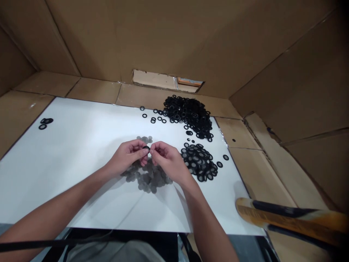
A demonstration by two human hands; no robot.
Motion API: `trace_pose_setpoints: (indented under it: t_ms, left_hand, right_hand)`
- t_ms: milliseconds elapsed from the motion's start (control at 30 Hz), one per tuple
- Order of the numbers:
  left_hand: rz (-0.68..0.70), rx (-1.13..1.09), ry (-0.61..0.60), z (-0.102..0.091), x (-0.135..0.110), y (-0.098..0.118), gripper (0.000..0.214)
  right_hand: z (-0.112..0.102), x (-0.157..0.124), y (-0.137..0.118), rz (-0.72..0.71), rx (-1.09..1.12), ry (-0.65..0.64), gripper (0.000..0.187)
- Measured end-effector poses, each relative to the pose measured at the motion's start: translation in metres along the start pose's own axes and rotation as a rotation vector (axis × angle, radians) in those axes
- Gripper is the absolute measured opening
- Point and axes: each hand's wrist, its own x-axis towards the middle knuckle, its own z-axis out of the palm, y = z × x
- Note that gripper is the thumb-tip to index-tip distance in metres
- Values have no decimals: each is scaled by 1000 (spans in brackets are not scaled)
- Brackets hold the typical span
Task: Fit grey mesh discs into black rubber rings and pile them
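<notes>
The left grip holds a black ring between thumb and fingers, and the right grip meets it from the other side, thumb and fingertip pinched at its edge. The ring is small and partly covered, so I can't tell whether a disc sits in it. Both grips are close together over the table. Below them and toward the body spread grey discs, with a few more just beyond the grips. Right beside the right grip is a heap of filled rings, black rims around grey centres. Beyond that heap, farther from the grips, lies a larger pile of bare rings, strays to its left. Well left of the left grip sits a small cluster of rings. Right of the right grip and nearer the body, a yellow-and-dark bar overlaps the table's corner. Cardboard stands beyond the grips.
</notes>
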Motion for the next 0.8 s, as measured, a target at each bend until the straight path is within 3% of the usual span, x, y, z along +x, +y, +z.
trace_pose_setpoints:
  t_ms: [267, 467, 800]
  left_hand:
    - [3, 12, -101, -8, 1, -2, 22]
    - [3, 60, -91, -7, -1, 2, 23]
    - [36, 27, -52, -1, -3, 4, 18]
  right_hand:
    - [2, -1, -3, 48, 69, -21, 13]
    - [3, -1, -1, 77, 69, -57, 8]
    - [12, -6, -6, -18, 120, -12, 8]
